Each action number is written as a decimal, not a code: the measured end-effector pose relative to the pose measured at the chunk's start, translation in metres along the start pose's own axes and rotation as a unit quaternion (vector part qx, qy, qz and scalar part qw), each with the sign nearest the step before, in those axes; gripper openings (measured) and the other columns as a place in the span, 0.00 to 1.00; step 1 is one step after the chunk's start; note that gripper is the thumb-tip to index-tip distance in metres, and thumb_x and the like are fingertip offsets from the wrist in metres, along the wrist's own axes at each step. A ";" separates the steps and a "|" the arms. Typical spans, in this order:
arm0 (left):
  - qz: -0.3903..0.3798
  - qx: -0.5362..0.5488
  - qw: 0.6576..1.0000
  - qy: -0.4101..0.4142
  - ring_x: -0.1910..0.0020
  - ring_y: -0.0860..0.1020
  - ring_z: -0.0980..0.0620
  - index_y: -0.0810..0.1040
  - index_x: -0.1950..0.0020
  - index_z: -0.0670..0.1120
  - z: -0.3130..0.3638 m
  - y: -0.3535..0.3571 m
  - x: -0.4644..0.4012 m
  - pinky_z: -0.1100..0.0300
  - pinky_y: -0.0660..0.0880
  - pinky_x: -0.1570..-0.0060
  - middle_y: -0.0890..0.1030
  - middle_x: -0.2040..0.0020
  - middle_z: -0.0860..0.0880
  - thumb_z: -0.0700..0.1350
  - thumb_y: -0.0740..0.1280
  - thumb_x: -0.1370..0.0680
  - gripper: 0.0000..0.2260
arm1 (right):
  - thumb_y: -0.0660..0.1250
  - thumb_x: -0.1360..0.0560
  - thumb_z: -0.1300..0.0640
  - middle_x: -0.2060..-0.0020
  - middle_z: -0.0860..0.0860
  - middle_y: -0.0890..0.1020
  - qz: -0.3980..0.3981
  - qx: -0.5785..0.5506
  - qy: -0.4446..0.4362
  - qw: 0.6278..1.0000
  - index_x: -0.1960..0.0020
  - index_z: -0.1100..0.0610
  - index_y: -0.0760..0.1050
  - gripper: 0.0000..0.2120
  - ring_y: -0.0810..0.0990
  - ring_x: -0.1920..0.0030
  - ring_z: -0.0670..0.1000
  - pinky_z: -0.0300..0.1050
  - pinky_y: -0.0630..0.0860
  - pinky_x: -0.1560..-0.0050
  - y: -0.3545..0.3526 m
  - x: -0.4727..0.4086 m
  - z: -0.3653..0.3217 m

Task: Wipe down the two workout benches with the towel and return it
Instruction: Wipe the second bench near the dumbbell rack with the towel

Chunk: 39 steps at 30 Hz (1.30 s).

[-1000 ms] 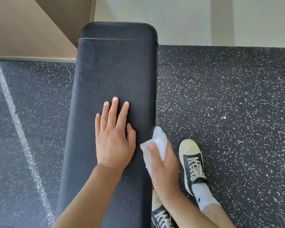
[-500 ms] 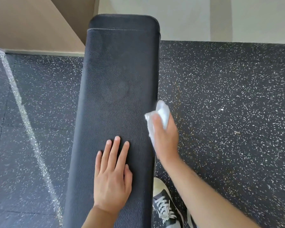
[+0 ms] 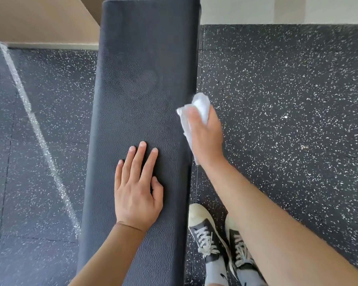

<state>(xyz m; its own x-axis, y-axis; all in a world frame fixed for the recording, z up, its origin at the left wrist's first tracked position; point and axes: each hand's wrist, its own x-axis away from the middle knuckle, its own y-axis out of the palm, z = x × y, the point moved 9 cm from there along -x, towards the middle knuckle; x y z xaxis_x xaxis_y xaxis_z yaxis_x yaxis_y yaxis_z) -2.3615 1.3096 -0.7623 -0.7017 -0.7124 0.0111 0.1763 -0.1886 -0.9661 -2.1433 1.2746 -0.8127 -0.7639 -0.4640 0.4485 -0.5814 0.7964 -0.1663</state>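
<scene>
Now right hand point(image 3: 205, 137) gripping towel point(image 3: 201, 106), bench point(image 3: 141, 58) edge

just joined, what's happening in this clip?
A person is wiping a black workout bench. The right hand grips a white towel against the bench's right edge. The left hand rests flat on the pad, fingers straight. Two sneakers stand on the speckled floor beside the bench.

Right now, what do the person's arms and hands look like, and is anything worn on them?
Both forearms are bare, with no sleeves in view. The left hand has a thin dark band around its wrist. The right hand shows no glove, ring or watch.
</scene>
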 end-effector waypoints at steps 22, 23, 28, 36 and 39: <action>0.029 -0.021 0.999 -0.004 0.17 0.57 0.46 0.66 0.19 0.50 0.003 -0.003 0.001 0.41 0.57 0.22 0.61 0.17 0.49 0.44 0.58 0.23 0.29 | 0.67 0.21 0.39 0.50 0.41 0.84 -0.048 -0.014 0.012 0.999 0.42 0.39 0.76 0.09 0.83 0.47 0.46 0.55 0.79 0.42 -0.015 0.090 0.063; 0.029 -0.023 0.999 -0.004 0.17 0.57 0.47 0.66 0.19 0.50 0.003 -0.003 0.001 0.41 0.57 0.22 0.61 0.17 0.49 0.44 0.58 0.23 0.29 | 0.68 0.21 0.40 0.51 0.42 0.84 -0.039 -0.027 0.017 0.999 0.41 0.41 0.76 0.11 0.83 0.49 0.49 0.58 0.80 0.43 -0.010 0.067 0.053; 0.023 -0.028 0.999 -0.007 0.17 0.56 0.47 0.66 0.19 0.51 0.003 -0.003 0.000 0.41 0.57 0.21 0.60 0.17 0.50 0.45 0.58 0.23 0.29 | 0.67 0.24 0.38 0.54 0.41 0.84 -0.007 -0.029 -0.013 0.999 0.44 0.37 0.76 0.10 0.84 0.52 0.46 0.57 0.82 0.45 0.002 0.001 0.022; 0.025 -0.029 0.999 -0.010 0.17 0.56 0.47 0.65 0.19 0.50 0.004 -0.003 0.000 0.42 0.56 0.21 0.60 0.17 0.50 0.45 0.58 0.23 0.30 | 0.67 0.20 0.36 0.49 0.42 0.85 -0.067 -0.028 0.023 0.997 0.39 0.43 0.77 0.15 0.84 0.48 0.45 0.55 0.80 0.44 -0.020 0.133 0.094; 0.025 -0.030 0.999 -0.010 0.17 0.56 0.47 0.65 0.19 0.50 0.006 -0.003 0.000 0.43 0.55 0.21 0.60 0.17 0.50 0.45 0.58 0.23 0.30 | 0.66 0.20 0.35 0.51 0.42 0.85 -0.068 -0.018 -0.003 0.998 0.42 0.44 0.77 0.15 0.84 0.50 0.46 0.55 0.80 0.47 -0.020 0.125 0.084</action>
<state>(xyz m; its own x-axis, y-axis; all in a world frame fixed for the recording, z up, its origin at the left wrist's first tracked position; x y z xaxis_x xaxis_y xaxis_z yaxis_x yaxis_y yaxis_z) -2.3585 1.3062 -0.7575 -0.6794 -0.7330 -0.0338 0.1690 -0.1115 -0.9793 -2.2508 1.1679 -0.8272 -0.6802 -0.5707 0.4601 -0.6692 0.7396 -0.0720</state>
